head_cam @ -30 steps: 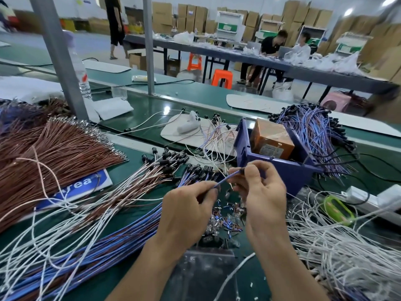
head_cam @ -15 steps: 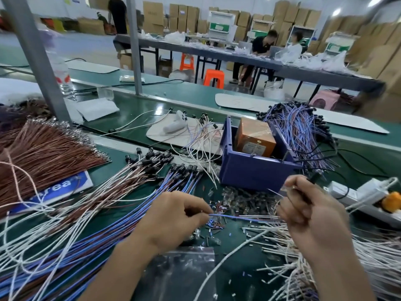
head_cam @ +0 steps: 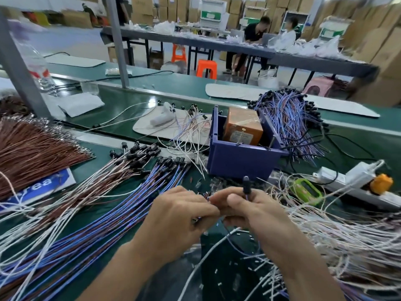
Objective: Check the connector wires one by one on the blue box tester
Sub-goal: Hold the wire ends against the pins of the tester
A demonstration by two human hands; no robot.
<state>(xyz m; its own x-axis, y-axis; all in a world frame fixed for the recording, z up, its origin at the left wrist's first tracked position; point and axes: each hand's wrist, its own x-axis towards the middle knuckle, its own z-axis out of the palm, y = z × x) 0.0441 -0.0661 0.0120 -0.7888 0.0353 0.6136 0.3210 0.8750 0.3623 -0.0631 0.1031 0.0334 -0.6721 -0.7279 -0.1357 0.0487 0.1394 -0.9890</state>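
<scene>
The blue box tester [head_cam: 243, 161] stands mid-table with an orange block [head_cam: 243, 126] inside. In front of it my left hand [head_cam: 180, 216] and my right hand [head_cam: 251, 210] meet. Both pinch one thin connector wire; its black plug [head_cam: 246, 185] sticks up from my right fingers. A fan of blue and brown wires with black plugs [head_cam: 121, 200] lies to the left. A heap of blue wires [head_cam: 288, 118] sits behind the box on the right.
A mass of white wires [head_cam: 338, 240] covers the right. Brown wires [head_cam: 32, 148] spread at far left. A white power strip [head_cam: 355, 183] with an orange plug and a green item [head_cam: 306, 190] lie right of the box. A grey post [head_cam: 19, 68] rises at left.
My hands were apart with the wire stretched between them; they have come together in front of the box. The plug end now points upward in my right hand.
</scene>
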